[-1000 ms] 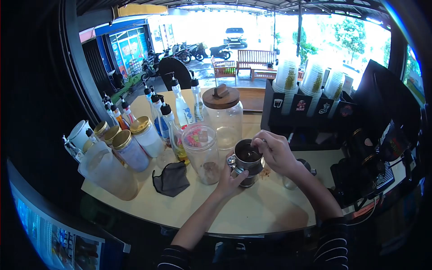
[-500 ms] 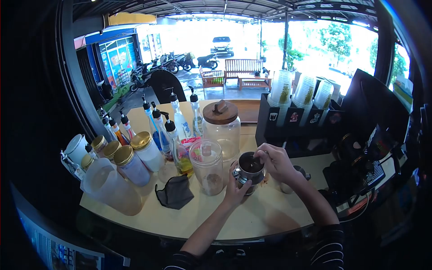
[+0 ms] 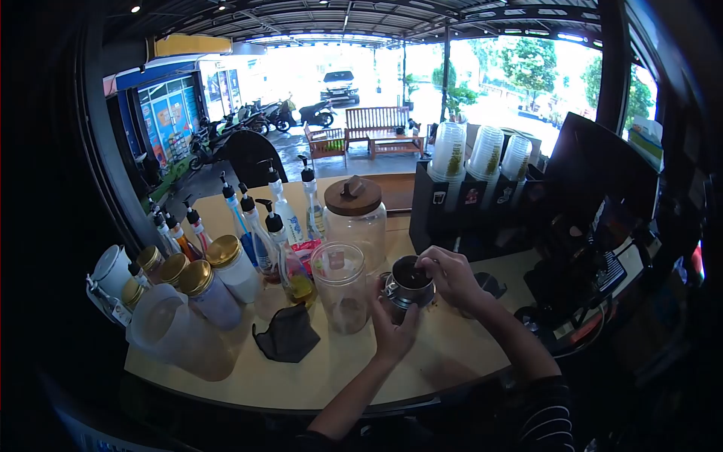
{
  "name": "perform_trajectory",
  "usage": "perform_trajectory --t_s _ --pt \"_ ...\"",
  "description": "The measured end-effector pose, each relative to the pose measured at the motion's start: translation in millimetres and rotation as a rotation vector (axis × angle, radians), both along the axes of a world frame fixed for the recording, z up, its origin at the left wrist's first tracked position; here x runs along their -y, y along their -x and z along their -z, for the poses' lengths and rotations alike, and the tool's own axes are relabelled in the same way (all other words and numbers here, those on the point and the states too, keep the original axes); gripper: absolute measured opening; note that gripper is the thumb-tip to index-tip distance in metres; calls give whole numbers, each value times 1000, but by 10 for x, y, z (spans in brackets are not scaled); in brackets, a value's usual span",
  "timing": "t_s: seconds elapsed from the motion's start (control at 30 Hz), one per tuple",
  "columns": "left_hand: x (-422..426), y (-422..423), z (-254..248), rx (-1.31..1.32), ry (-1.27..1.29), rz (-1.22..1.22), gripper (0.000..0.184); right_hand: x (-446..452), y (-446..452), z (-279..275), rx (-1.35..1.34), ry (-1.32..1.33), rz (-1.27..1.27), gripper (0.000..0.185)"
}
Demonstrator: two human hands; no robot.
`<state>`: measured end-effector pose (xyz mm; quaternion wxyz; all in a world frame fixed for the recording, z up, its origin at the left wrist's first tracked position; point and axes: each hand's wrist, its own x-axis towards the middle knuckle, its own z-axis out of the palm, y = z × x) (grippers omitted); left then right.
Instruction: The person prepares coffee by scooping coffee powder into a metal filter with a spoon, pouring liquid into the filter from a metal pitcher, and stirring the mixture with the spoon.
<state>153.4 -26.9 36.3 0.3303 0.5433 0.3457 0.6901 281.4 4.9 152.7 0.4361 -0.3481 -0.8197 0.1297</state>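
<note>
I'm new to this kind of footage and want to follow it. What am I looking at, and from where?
No robot here: a person works bare-handed. Every picture comes from a camera worn on that person's head, looking forward and down. The left hand grips a metal cup with dark contents; the right hand is at its rim, its hold unclear. On the counter stand gold-lidded jars, pump bottles, a wooden-lidded jar and another clear jar; a dark face mask lies nearby. A black rack holds stacked plastic cups.
</note>
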Motion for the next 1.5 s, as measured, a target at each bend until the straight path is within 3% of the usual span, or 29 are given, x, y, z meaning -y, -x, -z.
perform_trajectory --t_s 0.07,0.13,0.23,0.37,0.5,0.8,0.87,0.97,1.13,1.2,1.3,1.43,1.5 --pt "76 8 -40 6 -27 -76 78 -14 -31 -24 -10 -9 -33 14" --pt "203 82 2 -285 -283 -355 73 -28 -50 -40 -23 -9 -36 14" --pt "331 154 -57 -416 -300 -192 66 -131 -72 4 -51 -47 -63 14" --pt "367 77 -240 -422 -215 -159 63 5 -164 -43 -3 -4 -134 12" --pt "306 -13 -252 -401 -149 -257 66 -41 -269 -53 37 -108 -171 12" --pt "95 -114 -307 -373 -12 -387 76 -210 -267 -70 2 -67 -253 14" --pt "70 -196 -341 -447 29 -515 84 -242 -276 -54 -23 72 -300 14" --pt "-49 -261 -294 -545 53 -644 89 -178 -257 -117 23 -25 -321 14" --pt "-132 -224 -338 -412 154 -581 87 -240 -234 -36 34 -45 -341 15" --pt "-149 -145 -363 -314 70 -447 89 -217 -264 -86 54 11 -346 14" --pt "-222 25 -368 -390 19 -326 90 -233 -294 -86 59 -51 -312 14" --pt "-257 174 -335 -301 52 -69 93 -252 -335 -43 11 2 -408 15" --pt "-241 139 -317 -247 58 -64 93 -289 -362 -69 32 -5 -369 14"
